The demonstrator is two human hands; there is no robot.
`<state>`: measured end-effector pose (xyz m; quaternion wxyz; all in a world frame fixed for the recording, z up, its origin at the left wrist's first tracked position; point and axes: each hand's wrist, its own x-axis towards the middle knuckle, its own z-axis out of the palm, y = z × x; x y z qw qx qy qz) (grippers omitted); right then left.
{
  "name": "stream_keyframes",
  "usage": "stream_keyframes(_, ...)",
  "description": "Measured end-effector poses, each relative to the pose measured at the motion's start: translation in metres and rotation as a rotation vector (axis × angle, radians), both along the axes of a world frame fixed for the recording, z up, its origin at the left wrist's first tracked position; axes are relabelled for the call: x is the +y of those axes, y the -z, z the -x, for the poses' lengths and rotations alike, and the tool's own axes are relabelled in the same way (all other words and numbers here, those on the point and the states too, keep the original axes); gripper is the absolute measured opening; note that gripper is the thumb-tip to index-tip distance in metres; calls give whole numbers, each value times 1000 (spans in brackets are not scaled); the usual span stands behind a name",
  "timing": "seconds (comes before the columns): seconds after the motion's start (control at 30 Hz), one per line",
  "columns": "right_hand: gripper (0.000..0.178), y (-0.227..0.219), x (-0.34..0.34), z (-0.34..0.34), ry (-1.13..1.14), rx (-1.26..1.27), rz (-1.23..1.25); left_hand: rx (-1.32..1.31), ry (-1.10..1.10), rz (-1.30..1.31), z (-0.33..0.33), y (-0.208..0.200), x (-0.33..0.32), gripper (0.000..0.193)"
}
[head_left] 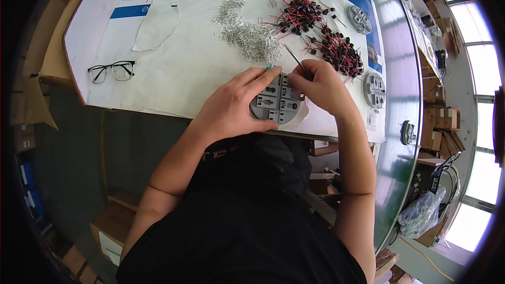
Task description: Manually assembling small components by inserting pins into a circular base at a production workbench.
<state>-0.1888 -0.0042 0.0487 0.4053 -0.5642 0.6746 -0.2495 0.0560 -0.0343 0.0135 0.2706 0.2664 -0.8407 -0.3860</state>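
At the near edge of the table lies a round grey plastic base [273,106] with raised blocks and slots across its face. My left hand [234,102] grips it from the left, fingers over the far rim and thumb along the near rim. Between the closed fingers of my right hand [323,87] is a thin pointed metal tool [293,57], its tip slanting up and away to the left; its exact kind is unclear. The right fingertips are at the right side of the base and hide part of it.
Beyond my hands lie a heap of small clear pieces [258,42] and piles of black parts with red wires [339,52]. More grey bases [374,89] sit on the right. Eyeglasses [112,71] and a loop of thin cord [158,48] lie on the left.
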Motion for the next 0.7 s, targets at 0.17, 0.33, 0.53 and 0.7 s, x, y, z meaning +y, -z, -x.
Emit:
stream_keyframes(0.17, 32, -16, 4, 4, 144, -219, -60, 91, 5, 85, 1, 4, -5, 86)
stream_keyframes(0.33, 26, -6, 12, 12, 233, -453, -104, 244, -87, 64, 7, 0, -13, 49)
stream_keyframes(0.53, 23, 20, 11, 8, 151, -311, 40, 146, -188, 46, 26, -7, -12, 32)
stream_keyframes(0.7, 21, 3, 4, -6, 105, -11, -20, 107, -194, 121, 31, 9, -9, 32)
